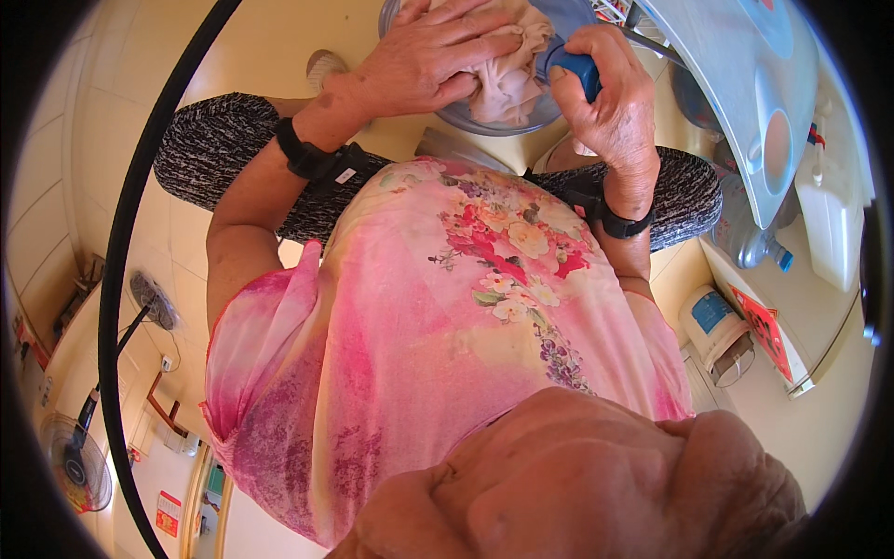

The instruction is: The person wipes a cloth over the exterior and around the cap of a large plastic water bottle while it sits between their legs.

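At the top of the head view, a pale cloth point(513, 77) lies bunched in a bluish clear plastic basin point(489, 128). My left hand point(426, 63) rests on the cloth with its fingers spread; whether it grips any of it cannot be told. To the right, my right hand point(614, 91) holds a blue object point(580, 70), perhaps a cap or a bottle, between thumb and fingers at the basin's right rim. Part of the blue object is hidden by the fingers.
At the right, a translucent panel point(740, 105) stands beside the basin. Beyond it are a large plastic water bottle point(744, 223), a white jug point(827, 209) and a white bucket point(709, 325) on its side. Two fans point(152, 300) stand at the left.
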Available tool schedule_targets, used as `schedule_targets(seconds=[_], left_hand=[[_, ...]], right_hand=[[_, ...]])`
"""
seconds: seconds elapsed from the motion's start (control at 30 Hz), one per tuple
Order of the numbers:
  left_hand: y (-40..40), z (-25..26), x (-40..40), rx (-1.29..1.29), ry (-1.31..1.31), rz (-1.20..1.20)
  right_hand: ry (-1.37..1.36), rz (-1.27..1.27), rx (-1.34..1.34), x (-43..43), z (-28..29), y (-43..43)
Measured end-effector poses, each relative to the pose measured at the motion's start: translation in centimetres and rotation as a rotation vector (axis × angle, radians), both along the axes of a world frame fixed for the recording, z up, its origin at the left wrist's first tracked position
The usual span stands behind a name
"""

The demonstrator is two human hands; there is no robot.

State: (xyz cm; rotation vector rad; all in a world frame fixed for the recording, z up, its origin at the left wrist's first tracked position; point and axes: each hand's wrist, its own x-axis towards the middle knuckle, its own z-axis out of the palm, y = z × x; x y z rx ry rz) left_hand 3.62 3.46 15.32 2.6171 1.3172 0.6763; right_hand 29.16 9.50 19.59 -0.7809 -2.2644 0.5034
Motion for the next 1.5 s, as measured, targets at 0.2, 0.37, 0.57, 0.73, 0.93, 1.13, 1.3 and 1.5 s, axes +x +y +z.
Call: schedule_targets(seconds=[0.2, 0.37, 0.57, 0.73, 0.93, 1.13, 1.3, 1.5], left_hand=[[1.6, 0.1, 1.1, 0.207, 0.100, 0.465], [3.9, -4.1, -1.9, -0.035, -0.568, 0.386], [4.8, -9.3, -5.3, -0.544, -1.012, 0.481], [4.0, -13.3, -8.4, -0.802, -1.016, 0.542], [2.7, -0.7, -1.3, -0.090, -0.475, 0.038], [3.1, 2.7, 2.7, -0.066, -0.060, -0.084], [4.8, 3.0, 3.1, 0.041, 0.038, -0.042], [8.1, 1.6, 1.3, 0.009, -0.117, -0.029]], right_hand=[[-0.108, -0.069, -0.045, 1.0, 0.4, -0.7], [-0.029, -0.075, -0.010, 1.1, -0.3, -0.9], [0.024, -0.090, -0.078, 0.9, 0.2, -1.7], [-0.046, -0.087, -0.040, 1.5, 0.1, -1.6], [-0.052, -0.049, -0.059, 1.6, 0.3, -1.7], [-0.044, -0.010, 0.085, 0.3, 0.5, -2.2], [-0.101, -0.050, 0.097, 0.1, 0.4, -2.5], [-0.021, -0.064, 0.026, -0.3, 1.2, -1.9]])
